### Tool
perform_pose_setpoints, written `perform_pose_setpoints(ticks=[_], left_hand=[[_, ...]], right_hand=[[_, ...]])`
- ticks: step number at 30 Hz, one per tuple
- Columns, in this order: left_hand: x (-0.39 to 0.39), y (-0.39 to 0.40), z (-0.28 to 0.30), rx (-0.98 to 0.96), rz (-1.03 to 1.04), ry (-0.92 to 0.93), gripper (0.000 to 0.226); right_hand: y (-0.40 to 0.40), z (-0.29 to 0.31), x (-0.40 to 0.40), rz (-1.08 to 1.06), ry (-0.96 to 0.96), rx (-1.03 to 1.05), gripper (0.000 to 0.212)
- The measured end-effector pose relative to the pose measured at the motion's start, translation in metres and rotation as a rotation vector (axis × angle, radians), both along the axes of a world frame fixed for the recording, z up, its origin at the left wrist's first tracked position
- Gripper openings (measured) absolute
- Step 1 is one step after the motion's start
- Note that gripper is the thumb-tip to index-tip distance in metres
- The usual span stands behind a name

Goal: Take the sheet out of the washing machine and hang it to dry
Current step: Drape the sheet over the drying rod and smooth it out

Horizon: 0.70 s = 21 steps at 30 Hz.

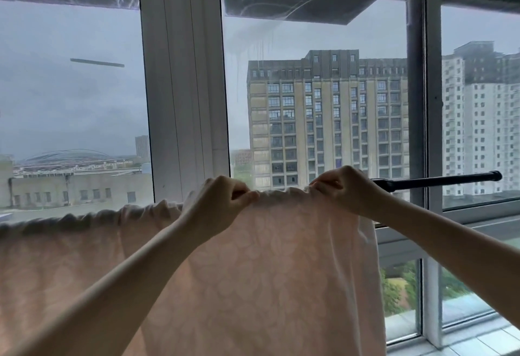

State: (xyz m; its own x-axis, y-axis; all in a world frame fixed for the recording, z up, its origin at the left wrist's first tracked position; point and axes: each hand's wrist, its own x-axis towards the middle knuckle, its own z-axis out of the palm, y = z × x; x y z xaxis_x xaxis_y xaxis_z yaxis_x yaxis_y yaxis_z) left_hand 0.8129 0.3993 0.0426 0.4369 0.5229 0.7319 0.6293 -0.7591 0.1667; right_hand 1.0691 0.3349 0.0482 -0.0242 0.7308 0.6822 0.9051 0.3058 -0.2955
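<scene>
A pale pink sheet [267, 265] with a faint leaf pattern hangs draped over a black rod [439, 180] that runs across the window. The sheet covers most of the rod; only the rod's right end shows bare. My left hand [219, 203] pinches the bunched top fold of the sheet near the middle. My right hand [340, 186] grips the same fold a little to the right, close to the sheet's right edge. Both arms reach up from the bottom of the view. The washing machine is out of sight.
Just behind the rod stands a large window with white frames [183, 88]. A dark vertical pipe [413, 74] runs outside at the right. Tall buildings [326, 119] and a grey sky lie beyond the glass. A tiled ledge [478, 341] shows at the lower right.
</scene>
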Motion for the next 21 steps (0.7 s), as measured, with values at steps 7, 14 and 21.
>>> perform_pose_setpoints(ticks=[7, 14, 21], left_hand=[[-0.003, -0.005, -0.009, 0.067, -0.023, -0.292, 0.015], [0.016, -0.028, -0.018, -0.048, -0.049, -0.525, 0.011], [0.035, -0.049, -0.043, 0.052, 0.118, -0.418, 0.007]], right_hand=[[0.011, -0.009, 0.01, 0.109, 0.261, 0.125, 0.016], [0.005, -0.011, 0.031, 0.338, 0.296, 0.114, 0.017], [-0.005, -0.029, 0.067, 0.486, 0.012, 0.246, 0.013]])
